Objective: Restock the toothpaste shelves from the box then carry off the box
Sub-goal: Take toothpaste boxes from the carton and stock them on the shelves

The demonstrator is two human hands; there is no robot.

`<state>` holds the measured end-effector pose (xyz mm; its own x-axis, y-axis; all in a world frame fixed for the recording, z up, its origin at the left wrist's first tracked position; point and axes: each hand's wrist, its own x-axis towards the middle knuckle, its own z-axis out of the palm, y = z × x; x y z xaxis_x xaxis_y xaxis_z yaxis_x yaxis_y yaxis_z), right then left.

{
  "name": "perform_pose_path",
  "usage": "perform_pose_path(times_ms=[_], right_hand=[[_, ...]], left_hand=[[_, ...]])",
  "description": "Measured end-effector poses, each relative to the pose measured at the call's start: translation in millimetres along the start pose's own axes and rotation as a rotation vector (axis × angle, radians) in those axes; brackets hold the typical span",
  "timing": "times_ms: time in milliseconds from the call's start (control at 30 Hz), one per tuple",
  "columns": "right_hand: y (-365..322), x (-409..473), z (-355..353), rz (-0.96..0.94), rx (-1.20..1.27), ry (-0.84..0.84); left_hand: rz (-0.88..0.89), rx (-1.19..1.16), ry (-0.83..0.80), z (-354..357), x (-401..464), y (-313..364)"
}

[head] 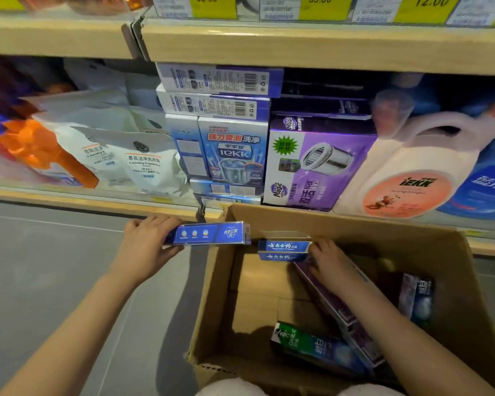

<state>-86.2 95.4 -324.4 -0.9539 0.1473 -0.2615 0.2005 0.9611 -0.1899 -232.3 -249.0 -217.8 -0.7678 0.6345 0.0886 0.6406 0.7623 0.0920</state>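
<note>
The box (340, 224) is sitting before the shelf (97, 195); I'm holding one toothpaste carton (209, 234) left of it, others (315, 344) lying inside.

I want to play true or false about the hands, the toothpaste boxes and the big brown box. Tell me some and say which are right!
1. The left hand holds a blue toothpaste box. True.
2. The right hand is up on the shelf. False: it reaches into the cardboard box, holding another blue toothpaste box.
3. The cardboard box is empty. False: a green toothpaste box and a purple toothpaste box lie inside.
4. The cardboard box stands in front of the bottom shelf. True.
5. The yellow price tags are on the floor. False: they sit on the upper shelf edge.
</note>
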Motion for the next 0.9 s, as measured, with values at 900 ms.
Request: perform_pose_path(times_ms=[900], right_hand=[[20, -19, -65, -0.009, 0.292, -0.273]], left_hand=[[0.15, 0.181, -0.293, -35, 68, 28]])
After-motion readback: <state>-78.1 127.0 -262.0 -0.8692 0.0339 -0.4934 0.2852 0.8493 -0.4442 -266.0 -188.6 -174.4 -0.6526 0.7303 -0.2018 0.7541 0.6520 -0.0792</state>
